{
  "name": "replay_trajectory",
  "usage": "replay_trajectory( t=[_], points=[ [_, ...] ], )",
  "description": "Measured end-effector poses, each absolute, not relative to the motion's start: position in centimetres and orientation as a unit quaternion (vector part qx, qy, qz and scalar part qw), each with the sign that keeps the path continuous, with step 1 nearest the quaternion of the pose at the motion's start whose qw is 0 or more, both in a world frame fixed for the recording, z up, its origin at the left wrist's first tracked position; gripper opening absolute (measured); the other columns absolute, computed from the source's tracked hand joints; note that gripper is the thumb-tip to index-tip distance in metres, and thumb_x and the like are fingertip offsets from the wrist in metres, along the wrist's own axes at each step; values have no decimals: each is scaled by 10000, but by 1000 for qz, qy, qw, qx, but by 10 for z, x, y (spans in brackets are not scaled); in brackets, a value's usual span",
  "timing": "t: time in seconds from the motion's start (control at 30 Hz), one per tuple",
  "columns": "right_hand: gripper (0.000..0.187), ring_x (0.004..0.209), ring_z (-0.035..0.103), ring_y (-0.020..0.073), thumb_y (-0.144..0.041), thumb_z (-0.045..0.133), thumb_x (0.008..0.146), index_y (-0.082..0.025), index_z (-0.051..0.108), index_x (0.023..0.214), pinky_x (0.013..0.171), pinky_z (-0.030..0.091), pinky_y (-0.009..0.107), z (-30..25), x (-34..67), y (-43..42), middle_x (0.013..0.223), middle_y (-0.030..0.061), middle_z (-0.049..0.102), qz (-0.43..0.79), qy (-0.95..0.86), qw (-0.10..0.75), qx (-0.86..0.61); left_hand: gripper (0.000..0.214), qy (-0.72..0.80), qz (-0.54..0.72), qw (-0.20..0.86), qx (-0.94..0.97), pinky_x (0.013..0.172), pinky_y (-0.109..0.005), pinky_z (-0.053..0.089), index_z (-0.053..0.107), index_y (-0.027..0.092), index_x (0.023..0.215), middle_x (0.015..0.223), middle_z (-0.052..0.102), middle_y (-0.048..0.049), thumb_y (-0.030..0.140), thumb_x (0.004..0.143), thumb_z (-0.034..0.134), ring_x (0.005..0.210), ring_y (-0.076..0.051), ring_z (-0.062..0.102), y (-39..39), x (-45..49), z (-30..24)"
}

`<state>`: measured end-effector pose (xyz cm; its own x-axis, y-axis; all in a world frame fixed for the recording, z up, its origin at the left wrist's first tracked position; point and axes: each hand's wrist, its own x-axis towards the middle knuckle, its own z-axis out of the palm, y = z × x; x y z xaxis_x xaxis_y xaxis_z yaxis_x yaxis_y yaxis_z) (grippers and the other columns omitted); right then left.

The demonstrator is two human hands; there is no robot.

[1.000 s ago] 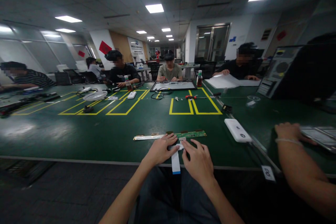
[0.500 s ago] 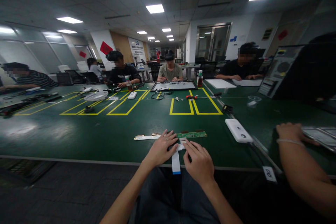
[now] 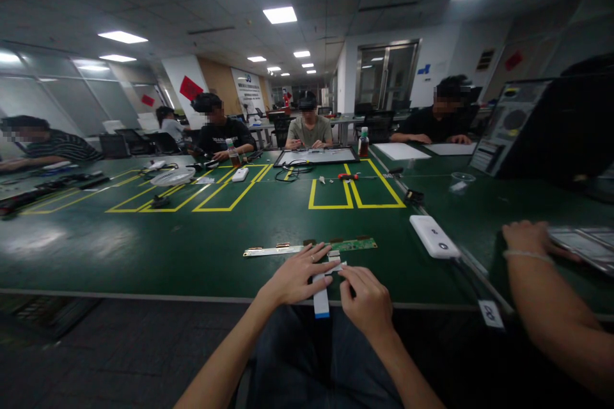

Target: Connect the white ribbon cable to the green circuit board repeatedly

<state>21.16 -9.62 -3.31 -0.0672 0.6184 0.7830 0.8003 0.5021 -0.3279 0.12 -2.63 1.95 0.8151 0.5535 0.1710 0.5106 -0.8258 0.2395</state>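
Observation:
A narrow green circuit board (image 3: pixel 354 244) lies on the green table (image 3: pixel 192 243) near its front edge, with a pale strip (image 3: pixel 272 249) running left from it. A white flat ribbon cable (image 3: pixel 320 294) with a blue tip hangs from the board over the table edge. My left hand (image 3: pixel 297 276) lies on the board's left part, fingers stretched over the cable's top. My right hand (image 3: pixel 370 300) is curled, its fingertips pinching the cable's upper end beside the board.
A white device (image 3: pixel 434 236) lies to the right. Another person's arm (image 3: pixel 542 281) rests at the far right by a flat panel (image 3: pixel 580 243). Yellow floor-tape boxes (image 3: pixel 355 195), tools and cables lie mid-table. Several people sit along the far side.
My right hand has drawn back toward me and curled onto the cable's top end. My left fingers have spread further right across the board. The person at the far right has laid a sheet down.

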Motion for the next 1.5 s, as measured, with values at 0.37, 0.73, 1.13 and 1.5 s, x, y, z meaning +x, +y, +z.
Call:
replay_trajectory(
  t=[0.37,0.73,1.13,1.5],
  points=[
    [307,971,711,211,-80,479,904,-207,747,983,881,546,321,-30,211,-99,1022,60,777,-80,-720,467,-507,469,313,143,85,935,1285,-525,232,471,394,1547,1646,407,0,458,1104,331,1556,-237,333,-27,3,17],
    [306,997,711,219,-86,478,913,-215,748,976,899,553,338,-31,214,-99,1035,64,776,-57,-726,462,-506,478,408,155,38,899,1273,-508,260,533,359,1512,1572,516,-25,487,1096,335,1504,-235,431,-5,-26,7],
    [310,982,715,210,-80,489,910,-219,756,982,887,570,333,-31,216,-99,1029,58,777,-50,-721,475,-502,581,695,25,23,718,1223,-585,272,362,314,1616,1675,345,-44,478,1071,244,1579,-303,261,17,-225,2],
    [324,964,719,207,-90,487,899,-226,771,974,859,576,323,-29,215,-101,1015,63,782,-56,-716,470,-513,541,838,48,-52,540,1123,-665,327,488,321,1545,1627,440,-83,433,1069,255,1487,-368,429,-1,-318,-7]
  ],
)
